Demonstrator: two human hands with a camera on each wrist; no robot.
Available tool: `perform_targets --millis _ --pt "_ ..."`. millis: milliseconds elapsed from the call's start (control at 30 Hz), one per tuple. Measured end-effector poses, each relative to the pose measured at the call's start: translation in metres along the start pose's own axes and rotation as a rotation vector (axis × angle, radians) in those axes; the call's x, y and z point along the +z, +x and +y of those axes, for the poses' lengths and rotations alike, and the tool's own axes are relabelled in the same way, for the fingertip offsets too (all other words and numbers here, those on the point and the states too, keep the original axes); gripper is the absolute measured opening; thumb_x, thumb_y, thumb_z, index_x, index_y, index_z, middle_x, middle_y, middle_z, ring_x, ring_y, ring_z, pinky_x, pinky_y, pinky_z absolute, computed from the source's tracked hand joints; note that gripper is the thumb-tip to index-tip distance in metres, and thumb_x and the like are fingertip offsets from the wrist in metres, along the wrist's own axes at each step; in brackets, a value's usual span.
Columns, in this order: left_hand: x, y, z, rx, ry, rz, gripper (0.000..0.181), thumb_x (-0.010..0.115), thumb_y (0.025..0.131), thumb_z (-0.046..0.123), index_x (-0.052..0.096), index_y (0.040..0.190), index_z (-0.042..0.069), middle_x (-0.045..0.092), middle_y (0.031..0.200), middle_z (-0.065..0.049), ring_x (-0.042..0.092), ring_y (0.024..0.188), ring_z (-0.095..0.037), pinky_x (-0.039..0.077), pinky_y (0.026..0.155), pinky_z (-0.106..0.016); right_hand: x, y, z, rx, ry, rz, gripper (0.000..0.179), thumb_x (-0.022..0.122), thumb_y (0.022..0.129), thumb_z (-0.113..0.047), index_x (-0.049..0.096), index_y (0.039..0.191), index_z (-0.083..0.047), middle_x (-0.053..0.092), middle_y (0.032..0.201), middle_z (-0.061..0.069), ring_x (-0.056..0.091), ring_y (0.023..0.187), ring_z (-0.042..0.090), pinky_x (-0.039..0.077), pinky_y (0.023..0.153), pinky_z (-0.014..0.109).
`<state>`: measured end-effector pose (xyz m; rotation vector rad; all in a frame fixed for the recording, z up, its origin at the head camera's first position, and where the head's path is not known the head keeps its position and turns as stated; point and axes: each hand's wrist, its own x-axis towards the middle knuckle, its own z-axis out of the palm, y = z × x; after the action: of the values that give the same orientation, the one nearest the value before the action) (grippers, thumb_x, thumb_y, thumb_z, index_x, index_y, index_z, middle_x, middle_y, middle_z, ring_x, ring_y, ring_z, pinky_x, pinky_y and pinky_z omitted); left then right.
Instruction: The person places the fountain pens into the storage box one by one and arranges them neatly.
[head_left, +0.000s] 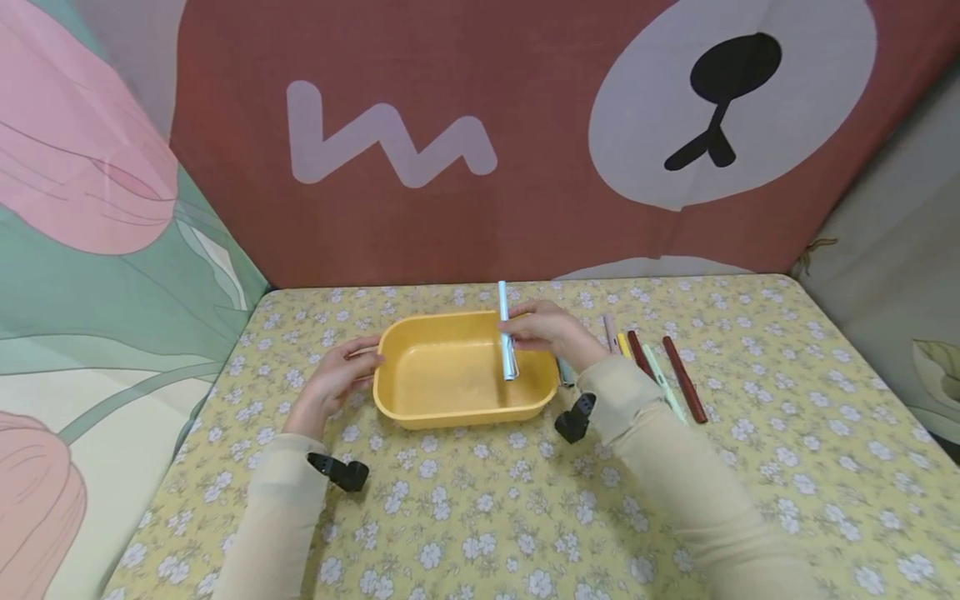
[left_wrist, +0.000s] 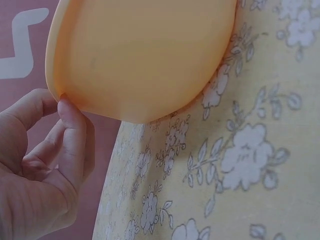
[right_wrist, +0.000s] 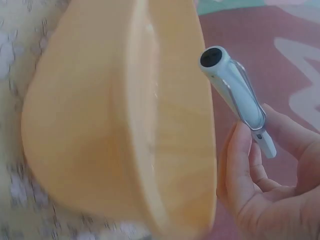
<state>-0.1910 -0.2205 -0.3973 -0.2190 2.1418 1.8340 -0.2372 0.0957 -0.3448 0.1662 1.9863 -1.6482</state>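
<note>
A yellow rectangular tub (head_left: 435, 419) with rounded corners sits on the table, its inside showing no contents. My left hand (head_left: 337, 379) pinches the tub's left rim between thumb and fingers, which the left wrist view shows close up at the corner (left_wrist: 135, 112). Over the tub's right part, my right hand (head_left: 547, 327) holds a light blue pen (head_left: 504, 304) by its middle. The pen stands nearly upright in the head view. Its dark round end and wire clip face the camera in the right wrist view, where the right hand (right_wrist: 270, 185) grips its lower part.
Right of the tub, partly behind my right forearm, lie several pens: a mauve one (head_left: 610, 332), a yellow one (head_left: 623, 344), a light green one (head_left: 663, 382) and dark red ones, the outermost (head_left: 684, 379) farthest right. A flowered cloth (head_left: 480, 517) covers the table; printed fabric hangs behind.
</note>
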Motion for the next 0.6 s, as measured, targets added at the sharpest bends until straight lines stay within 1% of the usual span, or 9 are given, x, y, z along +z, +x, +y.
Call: perform_targets --millis 67,167,333,400,500,600 --pt "0.0 0.001 0.0 -0.003 0.009 -0.004 0.057 0.059 0.094 0.015 0.037 0.146 0.005 0.063 0.11 0.002 0.067 0.077 -0.001 0.056 0.071 -0.018 0.009 0.002 0.001 -0.001 0.003 0.001 0.048 0.062 0.091 -0.008 0.045 0.135 0.001 0.058 0.08 -0.004 0.059 0.068 0.004 0.054 0.072 0.02" --pt "0.0 0.002 0.0 -0.011 0.025 -0.005 0.057 0.059 0.094 0.016 0.037 0.146 0.006 0.063 0.114 -0.001 0.067 0.078 -0.001 0.056 0.071 -0.018 0.023 0.005 0.003 -0.007 0.011 -0.007 0.046 0.063 0.091 -0.007 0.047 0.133 0.002 0.058 0.079 -0.004 0.059 0.067 0.005 0.053 0.069 0.019" --pt "0.001 0.003 0.002 -0.028 0.047 -0.002 0.059 0.058 0.093 0.015 0.036 0.147 0.006 0.058 0.126 -0.012 0.066 0.079 -0.002 0.057 0.071 -0.019 0.043 0.009 0.008 0.005 0.034 0.004 0.042 0.066 0.089 -0.008 0.052 0.128 0.0 0.059 0.076 -0.003 0.058 0.063 0.006 0.053 0.066 0.019" --pt "0.002 0.003 0.003 -0.036 0.05 -0.003 0.06 0.058 0.093 0.015 0.035 0.147 0.007 0.055 0.13 -0.014 0.066 0.08 -0.002 0.057 0.071 -0.019 0.051 0.011 0.011 0.012 0.049 0.009 0.041 0.068 0.088 -0.007 0.054 0.126 0.0 0.059 0.076 -0.002 0.057 0.063 0.006 0.052 0.065 0.019" --pt "0.002 0.004 0.004 -0.045 0.052 -0.003 0.06 0.058 0.093 0.016 0.034 0.148 0.008 0.057 0.126 -0.012 0.065 0.079 -0.002 0.057 0.07 -0.018 0.061 0.014 0.014 0.013 0.056 0.011 0.041 0.068 0.087 -0.007 0.055 0.124 0.001 0.059 0.076 -0.002 0.056 0.064 0.006 0.051 0.062 0.019" --pt "0.002 0.004 0.004 -0.053 0.059 0.002 0.059 0.057 0.094 0.018 0.034 0.148 0.01 0.059 0.115 -0.003 0.064 0.078 -0.001 0.056 0.068 -0.016 0.071 0.017 0.017 0.008 0.05 0.009 0.04 0.068 0.087 -0.007 0.055 0.124 0.002 0.059 0.077 -0.002 0.055 0.065 0.007 0.05 0.061 0.018"
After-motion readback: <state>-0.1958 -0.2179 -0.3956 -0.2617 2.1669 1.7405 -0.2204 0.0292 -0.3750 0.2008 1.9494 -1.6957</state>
